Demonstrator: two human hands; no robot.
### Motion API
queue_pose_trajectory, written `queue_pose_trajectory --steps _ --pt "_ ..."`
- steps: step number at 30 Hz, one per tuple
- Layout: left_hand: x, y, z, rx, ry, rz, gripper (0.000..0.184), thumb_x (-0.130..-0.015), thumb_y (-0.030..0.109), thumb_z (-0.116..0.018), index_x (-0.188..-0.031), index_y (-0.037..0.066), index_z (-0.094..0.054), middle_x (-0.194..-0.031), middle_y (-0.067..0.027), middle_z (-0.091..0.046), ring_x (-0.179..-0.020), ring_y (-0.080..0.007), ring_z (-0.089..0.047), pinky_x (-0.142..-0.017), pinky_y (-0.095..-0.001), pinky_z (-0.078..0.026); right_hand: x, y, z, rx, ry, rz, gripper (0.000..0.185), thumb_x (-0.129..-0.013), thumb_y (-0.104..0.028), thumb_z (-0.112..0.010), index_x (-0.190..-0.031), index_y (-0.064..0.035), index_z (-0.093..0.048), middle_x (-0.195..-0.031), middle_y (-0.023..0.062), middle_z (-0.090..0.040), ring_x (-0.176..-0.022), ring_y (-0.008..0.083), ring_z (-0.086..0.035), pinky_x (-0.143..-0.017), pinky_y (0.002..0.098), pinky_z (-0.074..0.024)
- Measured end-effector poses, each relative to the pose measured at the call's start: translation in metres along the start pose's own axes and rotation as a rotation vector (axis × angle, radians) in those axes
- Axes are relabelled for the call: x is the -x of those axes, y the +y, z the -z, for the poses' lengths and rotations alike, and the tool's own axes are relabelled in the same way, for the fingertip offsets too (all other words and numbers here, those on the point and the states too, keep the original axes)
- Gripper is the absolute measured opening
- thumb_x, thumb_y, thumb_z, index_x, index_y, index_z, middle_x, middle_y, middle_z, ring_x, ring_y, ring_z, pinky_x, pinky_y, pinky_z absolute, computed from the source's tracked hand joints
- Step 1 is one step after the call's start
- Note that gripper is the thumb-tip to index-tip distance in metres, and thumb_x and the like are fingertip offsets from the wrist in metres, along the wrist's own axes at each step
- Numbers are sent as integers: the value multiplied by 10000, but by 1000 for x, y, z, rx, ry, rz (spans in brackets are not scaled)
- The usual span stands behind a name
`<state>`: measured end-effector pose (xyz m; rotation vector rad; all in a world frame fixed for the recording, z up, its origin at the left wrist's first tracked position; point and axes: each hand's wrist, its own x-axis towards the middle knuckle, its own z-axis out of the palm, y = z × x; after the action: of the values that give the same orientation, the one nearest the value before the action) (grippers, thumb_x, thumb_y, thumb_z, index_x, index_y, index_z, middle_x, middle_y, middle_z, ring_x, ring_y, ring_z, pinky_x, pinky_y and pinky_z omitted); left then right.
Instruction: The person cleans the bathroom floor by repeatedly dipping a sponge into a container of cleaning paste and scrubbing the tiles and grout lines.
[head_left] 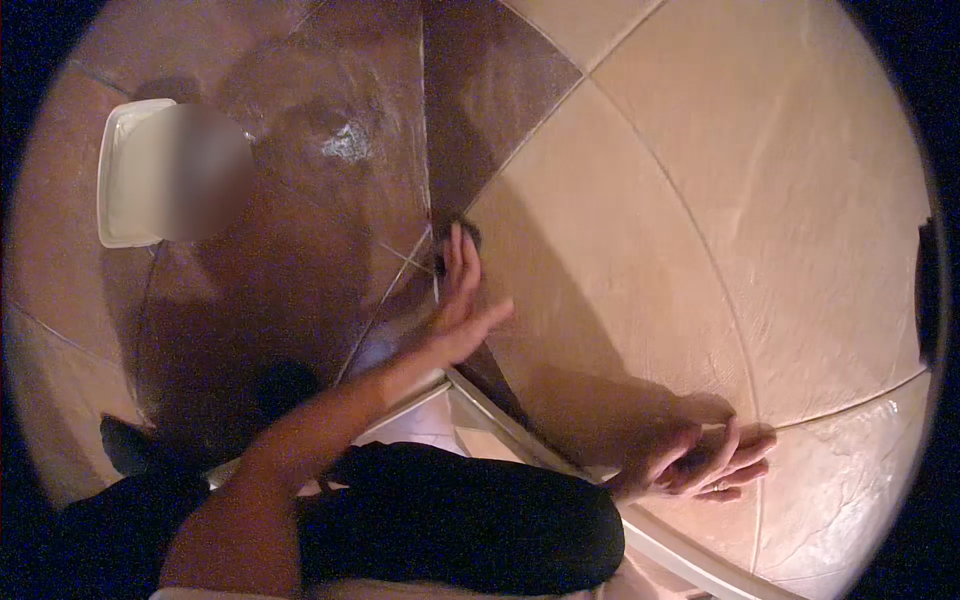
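Note:
My left hand [465,295] reaches up from the lower left over the floor, near the seam between dark and tan tiles. Its fingers are stretched out, the thumb stands apart, and no held object shows. A small dark patch lies by its fingertips; I cannot tell whether it is shadow. At the lower right, my right hand [700,462] extends past my dark-clothed knee [480,525], fingers apart and slightly bent, with a ring on one finger. Nothing is visible in it.
A pale, rounded rectangular tray or container [125,180] sits at the upper left, partly covered by a blurred patch. A pale frame edge [520,430] runs under my arms. The floor [640,260] has dark and tan tiles. A dark object [926,295] stands at the right edge.

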<state>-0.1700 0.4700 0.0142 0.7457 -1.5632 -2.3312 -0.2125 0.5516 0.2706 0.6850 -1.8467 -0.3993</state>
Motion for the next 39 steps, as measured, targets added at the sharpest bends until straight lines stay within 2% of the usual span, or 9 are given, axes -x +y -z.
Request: queue_pose_trajectory --steps 6,17,23,26,29,30,34,36,39 --pt "-183 14 107 285 222 -182 838 -902 522 -335 -1426 -42 -3 -1513 -189 61 -1402 -273 93 -1132 -362 21 -2 11 6 -26 -55 0 510 -869 -561 -415 -1237 -230 -541 -1449 26 -354 -1378 291 -214 -1104 489 -35" --pt "-7 -22 11 127 -13 192 905 -861 331 -525 -1415 -40 87 -1494 -174 193 -1379 -315 173 -1127 -406 31 -2 -2 4 -26 -23 -15 510 -871 -549 -415 -1228 -210 -553 -1453 49 -344 -1379 302 -204 -1105 492 -38" --pt "-114 57 62 18 207 -354 896 -828 420 -526 -1421 -56 -52 -1500 -239 -20 -1390 -379 31 -1133 -414 -12 1 10 7 6 -34 -15 542 -867 -556 -425 -1232 -176 -550 -1444 75 -356 -1378 301 -199 -1108 483 -46" --pt "-24 50 10 -210 56 -747 953 -760 604 -520 -1394 -42 -225 -1487 -211 -141 -1342 -480 -101 -1127 -465 -104 -1 0 -3 -6 -11 -62 557 -867 -567 -427 -1239 -168 -541 -1440 84 -360 -1374 308 -205 -1104 496 -53" --pt "41 13 -29 -791 -426 -929 899 -762 595 -529 -1410 32 -261 -1493 -142 -193 -1357 -430 -136 -1112 -502 -151 1 3 5 -46 -10 -32 557 -869 -578 -416 -1239 -179 -532 -1450 75 -342 -1374 318 -200 -1097 524 -59" --pt "39 5 -28 -537 -465 -878 869 -767 583 -532 -1415 68 -269 -1493 -109 -211 -1363 -399 -151 -1103 -517 -174 3 7 4 -1 -31 -65 545 -870 -577 -417 -1233 -188 -536 -1450 78 -342 -1375 325 -197 -1096 526 -54" --pt "-20 29 20 -339 -392 -898 763 -779 517 -548 -1388 101 -349 -1458 -163 -276 -1346 -395 -215 -1082 -537 -189 0 -1 6 212 -106 -99 514 -918 -532 -324 -1307 -226 -462 -1469 17 -310 -1380 279 -206 -1111 496 -94" --pt "-74 82 57 -385 64 -849 767 -766 433 -606 -1358 17 -351 -1446 -217 -264 -1324 -433 -238 -1085 -511 -211 -5 -17 7 279 -108 -58 510 -931 -508 -272 -1347 -242 -400 -1477 -23 -284 -1377 238 -219 -1117 470 -125" --pt "-117 102 69 -237 244 -977 769 -771 448 -596 -1351 3 -357 -1442 -220 -270 -1312 -454 -242 -1070 -522 -225 -5 -11 5 524 -86 69 524 -948 -458 -152 -1436 -277 -214 -1490 -126 -206 -1364 134 -248 -1120 400 -206"
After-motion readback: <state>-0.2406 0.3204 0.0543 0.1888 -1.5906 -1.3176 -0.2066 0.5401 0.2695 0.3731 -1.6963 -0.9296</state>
